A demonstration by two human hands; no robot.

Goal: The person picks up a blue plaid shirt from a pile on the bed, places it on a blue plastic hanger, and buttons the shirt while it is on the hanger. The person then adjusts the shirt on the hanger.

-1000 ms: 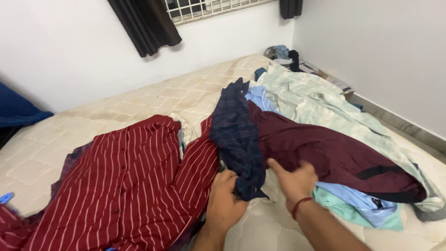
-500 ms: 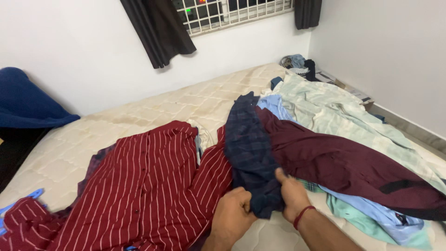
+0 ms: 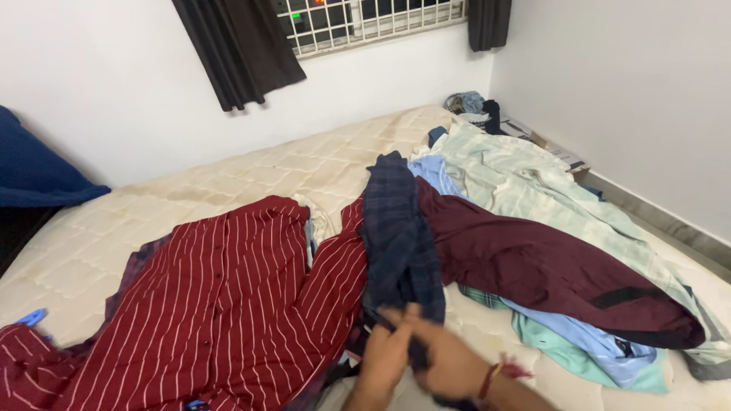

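A: How are the hands positioned?

B: The left hand (image 3: 384, 358) and the right hand (image 3: 449, 369) are pressed close together at the near edge of the mattress (image 3: 228, 175). Both are clenched on the lower end of the dark navy checked garment (image 3: 397, 236). The fingers are blurred, so the exact pinch point cannot be told. A red thread band (image 3: 499, 371) is worn on the right wrist.

A: Where is the checked garment located?

B: It is laid lengthwise on the mattress, from the hands toward the window wall. Its near end is gathered in both hands.

A: What is placed beside the checked garment?

B: To its left, touching it, a dark red shirt with white stripes (image 3: 221, 304) is spread flat. To its right, a plain maroon garment (image 3: 548, 266) is draped, with its edge tucked under the checked garment. A light blue shirt (image 3: 434, 171) is seen beyond the maroon garment, and a pale green sheet (image 3: 525, 179) is bunched further right.

A: What is noted further out?

B: A blue plastic hanger (image 3: 30, 317) is visible well left of the checked garment. A black curtain (image 3: 240, 46) is hung beside the barred window (image 3: 365, 19).
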